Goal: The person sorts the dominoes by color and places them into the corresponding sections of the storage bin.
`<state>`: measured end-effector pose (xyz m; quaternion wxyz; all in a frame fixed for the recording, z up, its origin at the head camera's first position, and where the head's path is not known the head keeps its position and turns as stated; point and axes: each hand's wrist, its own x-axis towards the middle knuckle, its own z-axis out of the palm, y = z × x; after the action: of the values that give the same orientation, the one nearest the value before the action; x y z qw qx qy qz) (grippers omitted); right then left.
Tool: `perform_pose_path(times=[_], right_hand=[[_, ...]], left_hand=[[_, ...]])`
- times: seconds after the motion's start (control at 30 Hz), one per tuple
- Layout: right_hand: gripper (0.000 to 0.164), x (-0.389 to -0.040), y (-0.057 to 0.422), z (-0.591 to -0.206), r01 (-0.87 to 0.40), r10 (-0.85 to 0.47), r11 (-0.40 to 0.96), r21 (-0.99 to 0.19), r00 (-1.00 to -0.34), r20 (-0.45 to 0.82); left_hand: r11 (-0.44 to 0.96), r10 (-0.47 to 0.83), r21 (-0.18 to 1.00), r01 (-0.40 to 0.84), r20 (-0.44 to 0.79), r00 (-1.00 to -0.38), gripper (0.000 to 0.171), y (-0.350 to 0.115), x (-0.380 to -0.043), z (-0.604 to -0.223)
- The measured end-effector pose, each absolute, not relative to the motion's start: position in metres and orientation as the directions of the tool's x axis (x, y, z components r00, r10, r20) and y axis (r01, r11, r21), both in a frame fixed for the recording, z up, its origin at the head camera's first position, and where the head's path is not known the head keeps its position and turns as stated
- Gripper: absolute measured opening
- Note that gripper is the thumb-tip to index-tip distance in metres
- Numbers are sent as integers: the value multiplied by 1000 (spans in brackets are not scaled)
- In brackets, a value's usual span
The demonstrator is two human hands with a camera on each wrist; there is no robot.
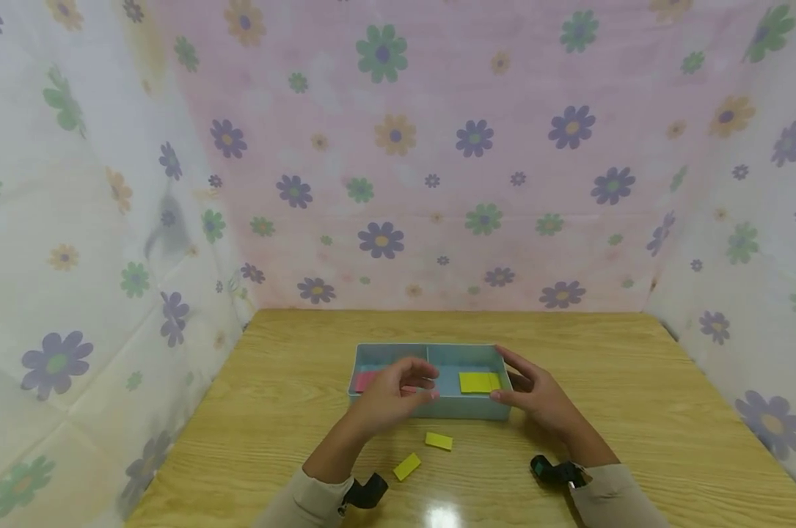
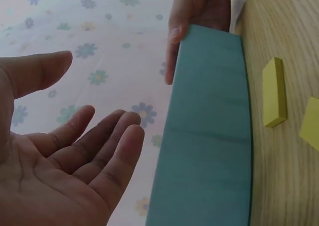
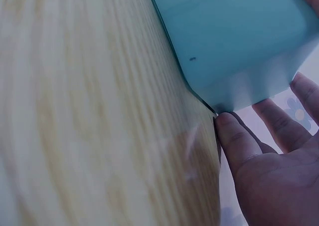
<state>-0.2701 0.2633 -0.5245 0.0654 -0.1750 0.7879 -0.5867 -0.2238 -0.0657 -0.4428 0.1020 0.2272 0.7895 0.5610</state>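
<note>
A light blue plastic box with two compartments stands on the table. Pink pieces lie in its left compartment, partly hidden behind my left hand. In the right compartment sit flat yellow blocks, side by side. The left hand hovers above the box's front rim, fingers loosely bent and nothing between them. At the box's right end, my right hand holds it, thumb at the front corner and index finger at the back corner. Its other fingertips touch the end wall low down in the right wrist view.
Two loose yellow blocks lie on the wooden table in front of the box: one block close to it, another block nearer me. Flowered cloth encloses the table at the back and both sides.
</note>
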Motion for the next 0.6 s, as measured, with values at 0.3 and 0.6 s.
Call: perform_pose_path(times=[0.3, 0.6], right_hand=[[86, -268, 265, -524, -197, -346, 246, -949, -933, 104], [87, -269, 263, -522, -204, -358, 245, -948, -927, 107]], left_hand=[[207, 596, 938, 279, 105, -796, 33, -59, -225, -457], [187, 648, 965, 185, 20, -762, 45, -61, -225, -470]])
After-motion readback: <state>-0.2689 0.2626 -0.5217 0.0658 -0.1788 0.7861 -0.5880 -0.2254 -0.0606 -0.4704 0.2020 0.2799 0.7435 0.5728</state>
